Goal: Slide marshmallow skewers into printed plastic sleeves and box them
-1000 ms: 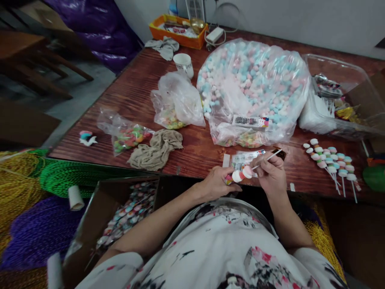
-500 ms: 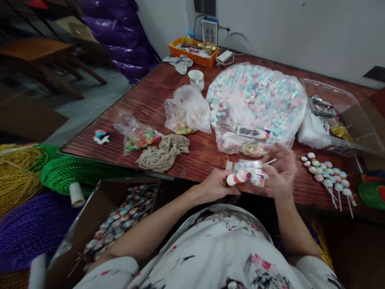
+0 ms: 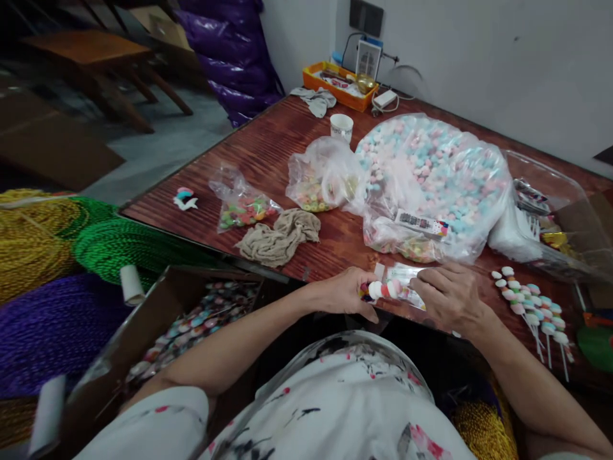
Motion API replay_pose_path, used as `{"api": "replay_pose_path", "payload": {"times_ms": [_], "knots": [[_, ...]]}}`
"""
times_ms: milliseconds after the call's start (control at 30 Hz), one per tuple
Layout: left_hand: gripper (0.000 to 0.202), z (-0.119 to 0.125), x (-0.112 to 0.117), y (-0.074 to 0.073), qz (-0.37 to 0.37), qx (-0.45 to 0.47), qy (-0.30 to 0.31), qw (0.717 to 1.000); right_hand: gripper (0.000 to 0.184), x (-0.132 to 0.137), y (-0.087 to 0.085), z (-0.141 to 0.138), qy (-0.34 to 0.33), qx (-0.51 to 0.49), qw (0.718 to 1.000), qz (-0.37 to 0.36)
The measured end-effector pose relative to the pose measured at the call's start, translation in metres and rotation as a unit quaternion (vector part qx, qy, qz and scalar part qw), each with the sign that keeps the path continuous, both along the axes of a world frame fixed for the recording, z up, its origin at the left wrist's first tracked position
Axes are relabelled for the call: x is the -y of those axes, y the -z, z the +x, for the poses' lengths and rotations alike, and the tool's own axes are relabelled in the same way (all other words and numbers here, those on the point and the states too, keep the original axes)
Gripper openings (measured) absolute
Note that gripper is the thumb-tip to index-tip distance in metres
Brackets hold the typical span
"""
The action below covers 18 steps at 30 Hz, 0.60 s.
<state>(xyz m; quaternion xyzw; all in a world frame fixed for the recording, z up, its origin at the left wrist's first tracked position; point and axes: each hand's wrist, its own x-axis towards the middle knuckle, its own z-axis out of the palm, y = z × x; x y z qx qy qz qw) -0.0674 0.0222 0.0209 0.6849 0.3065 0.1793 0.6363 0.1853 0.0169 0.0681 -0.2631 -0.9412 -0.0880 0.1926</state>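
My left hand (image 3: 345, 292) is closed around the left end of a marshmallow skewer (image 3: 384, 290), with pink, white and red-orange pieces showing. A dark, colourful bit pokes out by its thumb. My right hand (image 3: 450, 298) has its fingers curled in at the skewer's right side, over clear plastic packets (image 3: 405, 275) at the table edge. What those fingers grip is hidden. To the right lies a group of finished-looking marshmallow skewers (image 3: 534, 308) with white sticks. Beyond my hands rests a big clear bag of pastel marshmallows (image 3: 440, 166), with a printed label strip (image 3: 421, 222) on it.
Small bags of ring-shaped candy (image 3: 313, 191) and gummies (image 3: 246, 211), a beige cloth (image 3: 280, 237) and a paper cup (image 3: 341, 126) stand leftward. A clear plastic bin (image 3: 575, 185) is at right. Below the left edge sits a carton (image 3: 108, 377) of wrapped skewers.
My right hand, blurred with motion beside the white stick before, has come down with curled fingers and now hides the stick. My left hand keeps the skewer. The whole view has shifted.
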Motion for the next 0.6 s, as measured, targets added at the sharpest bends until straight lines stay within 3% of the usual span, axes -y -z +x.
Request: {"api": "replay_pose_path", "payload": {"times_ms": [133, 267, 467, 600], "knots": [[0.03, -0.013, -0.011, -0.007, 0.157, -0.143, -0.021, 0.977, 0.022, 0.0, 0.008, -0.016, 0.061, 0.031, 0.997, 0.028], [0.022, -0.02, -0.022, -0.009, 0.222, -0.201, 0.008, 0.954, 0.02, 0.003, 0.023, -0.031, 0.086, 0.057, 0.995, 0.014], [0.026, -0.021, -0.027, 0.005, 0.265, -0.244, 0.087, 0.929, 0.02, 0.018, 0.047, -0.046, 0.135, 0.071, 0.98, -0.124], [0.054, -0.019, -0.026, 0.02, 0.316, -0.289, 0.118, 0.896, 0.024, 0.023, 0.054, -0.044, 0.195, -0.004, 0.945, -0.264]]}}
